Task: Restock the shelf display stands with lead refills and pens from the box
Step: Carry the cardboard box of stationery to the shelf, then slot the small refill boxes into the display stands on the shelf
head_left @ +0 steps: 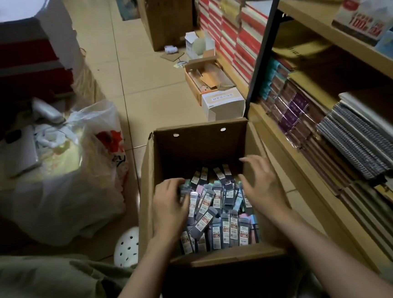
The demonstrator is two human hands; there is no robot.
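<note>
An open cardboard box (198,148) stands on the floor in front of me, filled with several lead refill packs (222,208) in grey, pink and mint cases. My left hand (169,206) reaches into the left side of the pile, and its fingers curl round a few packs near the box wall. My right hand (263,185) hovers over the right side of the pile with fingers spread and holds nothing. No pens are visible.
A wooden shelf unit (338,41) with spiral notebooks (356,144) and stacked books stands on the right. A full plastic bag (57,175) lies left of the box. Small cartons (219,99) sit on the tiled floor behind it. A white clog (127,247) shows at lower left.
</note>
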